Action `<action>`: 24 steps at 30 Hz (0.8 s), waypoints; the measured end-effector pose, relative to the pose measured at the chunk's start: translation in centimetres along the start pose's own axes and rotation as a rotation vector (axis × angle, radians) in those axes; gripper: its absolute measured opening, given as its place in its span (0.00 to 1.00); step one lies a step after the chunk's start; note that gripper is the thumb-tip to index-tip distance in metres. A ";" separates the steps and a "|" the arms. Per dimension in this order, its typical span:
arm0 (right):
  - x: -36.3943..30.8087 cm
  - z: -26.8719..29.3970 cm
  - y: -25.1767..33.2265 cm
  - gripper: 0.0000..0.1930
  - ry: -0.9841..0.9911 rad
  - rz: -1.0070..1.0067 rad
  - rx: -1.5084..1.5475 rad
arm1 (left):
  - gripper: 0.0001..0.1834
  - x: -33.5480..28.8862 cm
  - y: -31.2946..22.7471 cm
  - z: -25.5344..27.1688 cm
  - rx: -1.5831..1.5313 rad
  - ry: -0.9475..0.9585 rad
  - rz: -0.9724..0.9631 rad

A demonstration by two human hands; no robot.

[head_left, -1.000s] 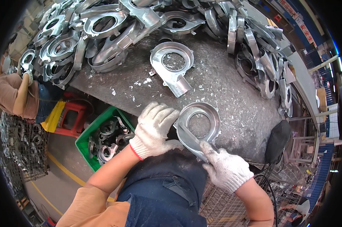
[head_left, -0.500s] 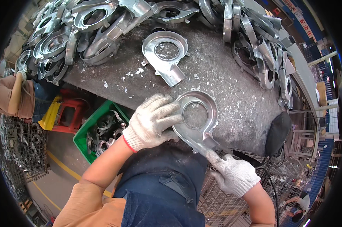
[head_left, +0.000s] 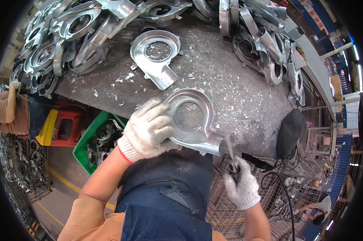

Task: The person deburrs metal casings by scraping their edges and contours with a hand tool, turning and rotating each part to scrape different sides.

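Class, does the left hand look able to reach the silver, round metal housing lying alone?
Probably yes: mainly dark tabletop separates that housing from the white-gloved left hand, which holds a matching housing.

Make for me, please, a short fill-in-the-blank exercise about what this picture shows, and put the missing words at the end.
1. The left hand, holding the nearer metal housing, has ____ trim at its wrist.
2. The right hand, holding a narrow tool, wears a white knitted ____.
3. The crate near the red stool is ____ in colour.

Missing words: red; glove; green.
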State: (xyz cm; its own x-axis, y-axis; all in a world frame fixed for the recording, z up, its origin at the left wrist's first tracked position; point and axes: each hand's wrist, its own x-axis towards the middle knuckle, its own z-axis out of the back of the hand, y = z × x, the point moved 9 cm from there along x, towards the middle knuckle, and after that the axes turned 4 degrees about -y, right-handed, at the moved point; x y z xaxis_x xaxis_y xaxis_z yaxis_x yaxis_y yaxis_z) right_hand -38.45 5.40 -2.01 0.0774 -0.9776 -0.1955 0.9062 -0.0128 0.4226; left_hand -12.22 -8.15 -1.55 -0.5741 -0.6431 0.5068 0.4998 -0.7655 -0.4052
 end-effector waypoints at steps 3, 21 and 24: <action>-3.7 -4.5 -5.1 0.25 -0.293 -0.126 0.479 | 0.20 0.4 -1.2 -0.7 -0.010 0.005 -0.104; 1.3 -5.5 -0.7 0.20 -0.289 -0.245 0.360 | 0.24 1.9 -5.4 1.5 -0.026 0.048 -0.119; 1.4 -4.8 0.8 0.21 -0.273 -0.169 0.443 | 0.24 1.7 -4.7 2.3 -0.084 0.059 -0.092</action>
State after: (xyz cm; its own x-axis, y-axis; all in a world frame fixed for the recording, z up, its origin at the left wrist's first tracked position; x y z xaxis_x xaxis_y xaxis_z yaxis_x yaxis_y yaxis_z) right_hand -35.59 5.05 -6.18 -0.2186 -0.9724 -0.0814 0.6303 -0.2044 0.7490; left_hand -14.04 -5.61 2.98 -0.6533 -0.5680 0.5006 0.3881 -0.8190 -0.4227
